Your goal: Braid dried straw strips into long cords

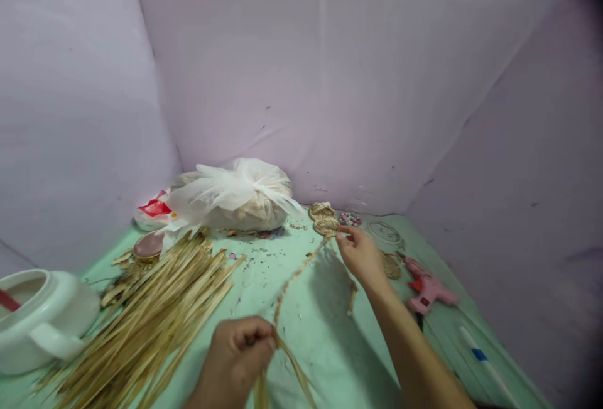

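My left hand (235,349) is closed near the table's front edge, pinching the near end of a braided straw cord (294,277), with loose straw ends hanging below the fingers. The cord runs up and to the right across the green table (325,346) toward a small coiled straw disc (326,225). My right hand (360,253) reaches forward to that disc, its fingers pinched at the cord's far end beside the coil. A second coiled disc (321,210) lies just behind the first one.
A pile of straw strips (155,315) covers the left of the table. Behind it sit a white plastic bag (233,195) and a red-and-white packet (153,209). A white pot (40,318) stands far left. A pink glue gun (426,288) and white stick (487,368) lie right. Lilac cloth walls enclose the table.
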Tool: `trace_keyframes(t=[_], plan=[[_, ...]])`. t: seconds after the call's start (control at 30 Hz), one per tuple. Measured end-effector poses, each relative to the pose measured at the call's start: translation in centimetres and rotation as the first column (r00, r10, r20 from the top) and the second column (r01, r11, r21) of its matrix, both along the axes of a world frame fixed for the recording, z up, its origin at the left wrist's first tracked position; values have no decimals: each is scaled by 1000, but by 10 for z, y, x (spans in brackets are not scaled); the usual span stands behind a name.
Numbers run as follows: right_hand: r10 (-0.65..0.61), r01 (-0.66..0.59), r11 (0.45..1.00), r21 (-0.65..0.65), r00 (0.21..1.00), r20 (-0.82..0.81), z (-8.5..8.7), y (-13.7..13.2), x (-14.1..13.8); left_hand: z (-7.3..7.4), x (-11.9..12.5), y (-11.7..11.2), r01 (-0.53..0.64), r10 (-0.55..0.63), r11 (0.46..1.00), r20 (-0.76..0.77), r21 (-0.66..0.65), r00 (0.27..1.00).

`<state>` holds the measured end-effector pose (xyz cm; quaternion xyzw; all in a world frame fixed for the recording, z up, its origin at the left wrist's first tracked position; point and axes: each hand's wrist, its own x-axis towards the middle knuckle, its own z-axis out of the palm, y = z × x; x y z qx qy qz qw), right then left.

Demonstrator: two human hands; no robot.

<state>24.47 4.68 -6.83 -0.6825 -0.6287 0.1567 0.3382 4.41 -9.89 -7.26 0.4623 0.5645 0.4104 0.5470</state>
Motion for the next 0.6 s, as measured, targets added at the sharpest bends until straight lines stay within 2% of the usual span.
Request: trace_keyframes(t=[0.07, 0.17, 0.27, 0.33, 0.4, 0.43, 0.5, 0.53, 0.57, 0.6], plan=[[206, -203, 976, 73, 978, -39, 9, -15, -2, 18, -9, 16, -4, 3, 1000, 13, 24, 1000], [482, -468, 875, 124, 866, -136, 14, -29, -16, 39, -16, 35, 8, -8, 1000, 103, 3, 995], [574, -556, 819, 142, 795, -197, 10, -31, -29, 53, -22, 47, -20, 17, 1000, 157, 20, 987], [561, -551, 826, 121, 777, -286, 5, -29, -33, 58, -26, 54, -77, 66, 996, 179, 54, 982], [477, -500, 863, 69, 762, -438, 4, -28, -35, 62, -27, 62, -136, 122, 987, 149, 89, 981], [405, -457, 889, 31, 753, -518, 4, -28, -36, 62, -25, 65, -142, 132, 983, 90, 117, 987], [241, -367, 928, -66, 725, -645, 8, -30, -39, 61, -17, 69, -67, 100, 974, -147, 217, 984], [180, -345, 932, -112, 708, -683, 10, -33, -42, 59, -11, 70, 3, 89, 960, -317, 279, 944], [142, -342, 929, -144, 688, -712, 12, -36, -45, 56, -5, 70, 92, 90, 940, -497, 329, 863], [128, -361, 918, -165, 662, -739, 14, -39, -48, 52, 1, 69, 190, 101, 916, -661, 354, 743]])
